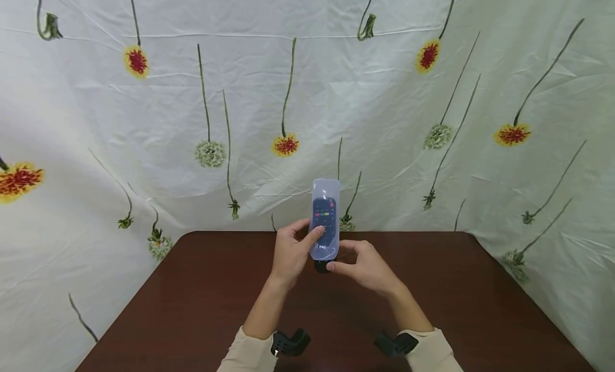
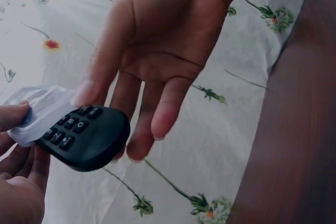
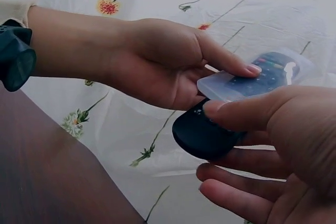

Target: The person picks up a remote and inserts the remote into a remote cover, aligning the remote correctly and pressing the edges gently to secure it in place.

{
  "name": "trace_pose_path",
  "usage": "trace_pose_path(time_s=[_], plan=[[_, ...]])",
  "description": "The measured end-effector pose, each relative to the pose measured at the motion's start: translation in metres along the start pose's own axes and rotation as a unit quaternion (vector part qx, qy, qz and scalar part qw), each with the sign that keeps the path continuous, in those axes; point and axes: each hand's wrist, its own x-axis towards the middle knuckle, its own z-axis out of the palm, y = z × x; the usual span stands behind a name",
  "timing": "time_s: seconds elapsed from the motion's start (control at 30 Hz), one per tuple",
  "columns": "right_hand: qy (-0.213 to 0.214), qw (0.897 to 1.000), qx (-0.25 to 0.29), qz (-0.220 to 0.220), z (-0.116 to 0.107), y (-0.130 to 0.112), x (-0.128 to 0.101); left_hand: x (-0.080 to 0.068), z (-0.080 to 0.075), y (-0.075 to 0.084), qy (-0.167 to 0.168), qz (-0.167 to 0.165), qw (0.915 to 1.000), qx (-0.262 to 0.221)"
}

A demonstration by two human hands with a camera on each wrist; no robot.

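Observation:
A black remote control [image 1: 324, 214] stands upright above the table, its upper part inside a translucent cover [image 1: 325, 189]; its bare black bottom end [image 3: 202, 136] sticks out. My left hand [image 1: 307, 238] holds the remote from the left, thumb on the front of the cover [image 3: 252, 77] and fingers behind it. My right hand [image 1: 338, 257] pinches the lower rim of the cover, thumb [image 3: 236, 114] on top and fingers under the remote. In the left wrist view the remote's buttons [image 2: 73, 127] show where the cover [image 2: 42, 108] ends.
A dark brown table [image 1: 192, 308] lies under both hands. A white cloth with printed flowers [image 1: 288, 94] hangs behind and along both sides of the table. Black wrist mounts [image 1: 288, 342] sit on both sleeves.

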Motion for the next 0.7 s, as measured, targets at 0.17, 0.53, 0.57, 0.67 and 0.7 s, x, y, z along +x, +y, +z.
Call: trace_pose_path(time_s=[0.17,0.53,0.57,0.67,0.7], plan=[[-0.032,0.998,0.055,0.021,0.003,0.004,0.001,0.0,0.0,-0.002,0.006,0.0,1.0,-0.007],[-0.01,0.995,0.099,0.028,0.004,0.003,0.002,0.0,0.002,-0.009,0.026,0.016,0.9995,-0.004],[-0.008,0.994,0.102,0.028,0.004,0.003,0.003,0.0,0.002,-0.009,0.026,0.017,0.9995,-0.001],[0.0,0.993,0.111,0.027,0.006,0.002,0.003,0.0,0.002,-0.01,0.028,0.016,0.9995,0.005],[0.003,0.993,0.114,0.027,0.006,0.002,0.004,0.0,0.002,-0.011,0.028,0.016,0.9995,0.007]])
